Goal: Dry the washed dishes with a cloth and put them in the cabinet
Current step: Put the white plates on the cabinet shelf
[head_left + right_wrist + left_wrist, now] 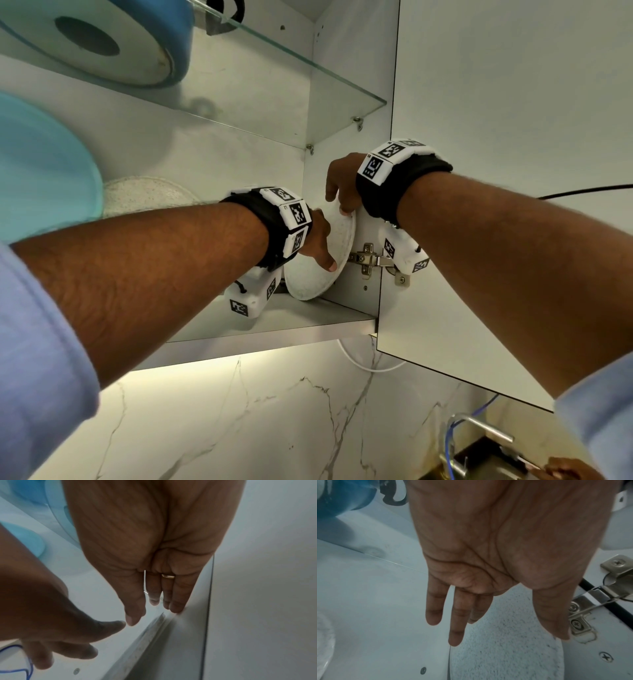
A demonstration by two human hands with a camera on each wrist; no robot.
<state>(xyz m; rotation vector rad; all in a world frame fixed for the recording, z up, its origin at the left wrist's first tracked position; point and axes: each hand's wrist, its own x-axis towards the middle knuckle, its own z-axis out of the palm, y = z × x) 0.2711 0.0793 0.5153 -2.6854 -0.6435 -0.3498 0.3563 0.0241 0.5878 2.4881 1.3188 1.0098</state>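
The plate [317, 255] stands on edge on the bottom cabinet shelf [308, 317], leaning toward the side wall. Left hand [318, 245] — fingers straight — presses its face; right hand [342, 185] steadies the top rim, fingers relaxed.

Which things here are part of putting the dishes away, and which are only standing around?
Part of the job:
- speckled plate, on edge on the cabinet shelf
- left hand and right hand, both on it

Standing around:
- blue bowl
- turquoise plate
- tap
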